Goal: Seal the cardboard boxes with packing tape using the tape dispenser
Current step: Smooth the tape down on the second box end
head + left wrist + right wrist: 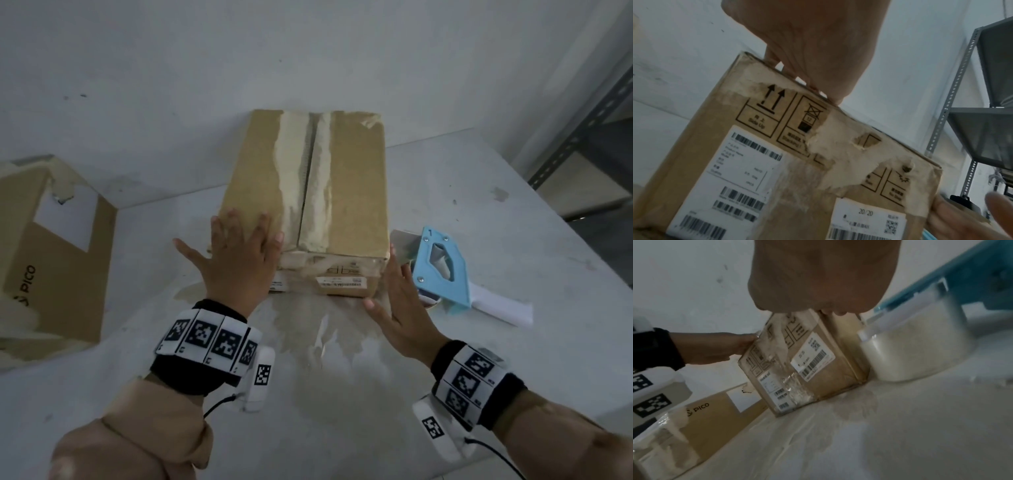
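Note:
A worn cardboard box (346, 192) stands in the middle of the table, its two top flaps meeting along a seam with torn old tape. My left hand (239, 253) lies flat with spread fingers on the box's near left top edge (813, 68). My right hand (394, 291) is straight-fingered against the box's near right corner (830, 311). The blue tape dispenser (442, 267) with its white handle lies on the table just right of the box, its tape roll (912, 350) close to my right hand. The box's labelled front (760, 175) faces me.
A second box (58, 260) printed PICO lies at the table's left edge. A grey metal shelf rack (582, 144) stands at the far right. The white wall runs close behind the box. The tabletop (342, 377) in front is stained.

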Demonstrator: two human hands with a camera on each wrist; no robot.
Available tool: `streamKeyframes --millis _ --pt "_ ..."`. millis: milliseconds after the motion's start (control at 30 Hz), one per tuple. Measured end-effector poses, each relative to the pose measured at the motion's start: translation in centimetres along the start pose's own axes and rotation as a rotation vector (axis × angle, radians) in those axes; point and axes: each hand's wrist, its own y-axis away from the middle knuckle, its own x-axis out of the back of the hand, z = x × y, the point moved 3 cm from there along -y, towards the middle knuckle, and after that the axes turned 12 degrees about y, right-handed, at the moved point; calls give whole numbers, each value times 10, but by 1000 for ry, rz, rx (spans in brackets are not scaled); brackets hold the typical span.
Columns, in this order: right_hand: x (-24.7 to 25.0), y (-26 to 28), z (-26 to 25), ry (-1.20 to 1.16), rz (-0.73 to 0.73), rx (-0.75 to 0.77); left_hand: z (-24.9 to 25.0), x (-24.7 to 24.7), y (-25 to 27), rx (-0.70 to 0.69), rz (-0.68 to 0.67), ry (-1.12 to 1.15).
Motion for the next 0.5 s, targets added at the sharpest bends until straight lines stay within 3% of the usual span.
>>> streamKeyframes --millis 67,133,233,400,500 --pt "7 0 0 2 14 -37 -1 3 -1 -29 -6 -29" --pt "21 -7 -5 -26 131 -83 -4 9 -3 -58 -11 -62" --pt "45 -24 -28 77 226 -7 -7 19 -10 -97 -42 -40" --pt "47 -68 -75 370 173 260 -4 17 -19 -463 -107 76" --pt "35 -93 -81 507 83 266 -5 6 -27 -528 -187 93"
